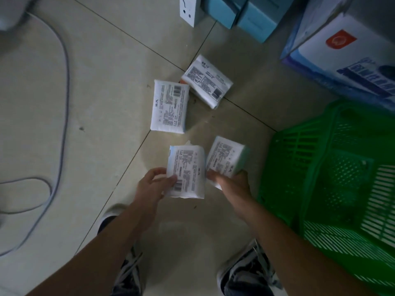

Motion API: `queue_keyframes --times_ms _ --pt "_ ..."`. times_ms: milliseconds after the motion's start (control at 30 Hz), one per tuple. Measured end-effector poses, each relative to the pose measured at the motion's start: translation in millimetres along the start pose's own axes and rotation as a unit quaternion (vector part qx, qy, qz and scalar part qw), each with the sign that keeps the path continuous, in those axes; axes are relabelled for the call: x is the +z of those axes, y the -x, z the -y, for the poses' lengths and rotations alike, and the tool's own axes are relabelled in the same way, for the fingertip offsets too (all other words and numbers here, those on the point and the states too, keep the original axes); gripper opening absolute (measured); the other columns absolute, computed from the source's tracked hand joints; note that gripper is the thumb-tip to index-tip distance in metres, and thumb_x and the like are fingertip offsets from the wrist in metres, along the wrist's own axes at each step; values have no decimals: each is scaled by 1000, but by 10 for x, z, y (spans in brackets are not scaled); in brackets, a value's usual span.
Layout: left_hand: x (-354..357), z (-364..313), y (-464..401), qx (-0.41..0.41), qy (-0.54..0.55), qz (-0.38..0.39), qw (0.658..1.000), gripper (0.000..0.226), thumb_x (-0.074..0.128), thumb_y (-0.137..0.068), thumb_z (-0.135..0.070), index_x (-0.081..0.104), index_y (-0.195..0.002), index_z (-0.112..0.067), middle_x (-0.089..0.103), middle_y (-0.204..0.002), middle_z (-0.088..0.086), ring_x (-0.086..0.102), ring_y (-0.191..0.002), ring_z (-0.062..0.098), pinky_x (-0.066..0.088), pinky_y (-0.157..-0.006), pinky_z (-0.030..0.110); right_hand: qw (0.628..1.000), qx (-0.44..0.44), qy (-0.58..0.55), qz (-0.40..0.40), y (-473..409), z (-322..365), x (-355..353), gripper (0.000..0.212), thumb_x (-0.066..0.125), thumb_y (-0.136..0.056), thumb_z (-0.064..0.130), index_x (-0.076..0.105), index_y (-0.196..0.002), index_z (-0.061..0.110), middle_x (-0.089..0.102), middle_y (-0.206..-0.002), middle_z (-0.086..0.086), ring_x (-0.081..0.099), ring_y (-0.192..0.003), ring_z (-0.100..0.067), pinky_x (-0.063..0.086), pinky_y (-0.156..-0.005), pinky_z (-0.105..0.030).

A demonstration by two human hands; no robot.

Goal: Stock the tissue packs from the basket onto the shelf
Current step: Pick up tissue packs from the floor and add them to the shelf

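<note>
My left hand (152, 186) grips a white tissue pack (188, 167) by its lower left edge, label side up. Beside it, my right hand (232, 185) holds a second white tissue pack (224, 159) with a green side, tilted to the right. Two more white tissue packs lie flat on the tiled floor: one (170, 106) straight ahead, another (206, 81) farther back and turned at an angle. The green plastic basket (299, 159) stands at my right, and what I see of its inside holds nothing. No shelf is in view.
A grey cable (65, 82) loops across the floor on the left. A white and blue carton (346, 58) stands at the back right, with light blue boxes (245, 13) and a white box (189, 9) along the far edge. My shoes (248, 272) are below.
</note>
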State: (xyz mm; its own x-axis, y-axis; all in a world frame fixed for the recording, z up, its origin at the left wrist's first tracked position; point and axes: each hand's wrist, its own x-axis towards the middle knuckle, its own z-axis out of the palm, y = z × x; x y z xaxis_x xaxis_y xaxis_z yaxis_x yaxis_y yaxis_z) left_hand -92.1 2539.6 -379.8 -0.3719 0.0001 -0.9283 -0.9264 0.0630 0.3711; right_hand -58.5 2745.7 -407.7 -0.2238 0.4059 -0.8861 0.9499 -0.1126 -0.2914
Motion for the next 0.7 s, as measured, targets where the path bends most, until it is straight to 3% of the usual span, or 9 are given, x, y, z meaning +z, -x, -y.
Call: queue_keyframes --times_ms 67,200,333,467,633,700 --pt "70 10 26 -13 85 30 996 29 72 -90 -9 55 -113 -13 79 -106 19 78 -88 29 62 -65 30 1000 -1 -7 -7 8 1 -2 82 95 -54 35 57 -125 15 77 -108 2 76 -93 -17 66 -79 -36" --pt "188 -11 77 -23 182 77 980 40 73 -85 -7 49 -115 -17 76 -114 25 78 -95 35 64 -71 41 1000 -18 -15 -19 49 40 -54 82 94 -52 36 59 -124 16 76 -108 2 76 -94 -20 65 -82 -41" --pt "178 -177 198 -7 187 86 979 51 72 -84 -8 56 -133 -9 74 -121 21 74 -108 36 64 -81 43 999 -38 -22 -14 185 187 -134 73 93 -62 26 56 -124 18 73 -109 2 72 -96 -20 61 -80 -36" --pt "64 -540 455 -5 171 115 978 48 67 -87 -9 59 -131 4 71 -127 23 70 -117 37 62 -90 44 996 -60 -51 34 472 504 -210 70 93 -67 17 57 -127 17 73 -109 2 72 -99 -16 63 -88 -38" --pt "-132 -1199 1069 48 146 132 979 52 71 -83 -11 59 -133 -3 72 -128 21 71 -116 36 63 -83 39 989 -104 -51 93 1090 1112 -441 58 92 -71 16 62 -121 19 75 -111 2 73 -101 -13 65 -87 -35" --pt "-190 -1495 1412 74 134 132 979 52 72 -84 -11 59 -134 -5 71 -128 22 69 -118 40 62 -88 45 986 -120 -47 104 1388 1408 -586 57 92 -71 16 65 -120 19 76 -112 1 74 -103 -15 66 -87 -38"
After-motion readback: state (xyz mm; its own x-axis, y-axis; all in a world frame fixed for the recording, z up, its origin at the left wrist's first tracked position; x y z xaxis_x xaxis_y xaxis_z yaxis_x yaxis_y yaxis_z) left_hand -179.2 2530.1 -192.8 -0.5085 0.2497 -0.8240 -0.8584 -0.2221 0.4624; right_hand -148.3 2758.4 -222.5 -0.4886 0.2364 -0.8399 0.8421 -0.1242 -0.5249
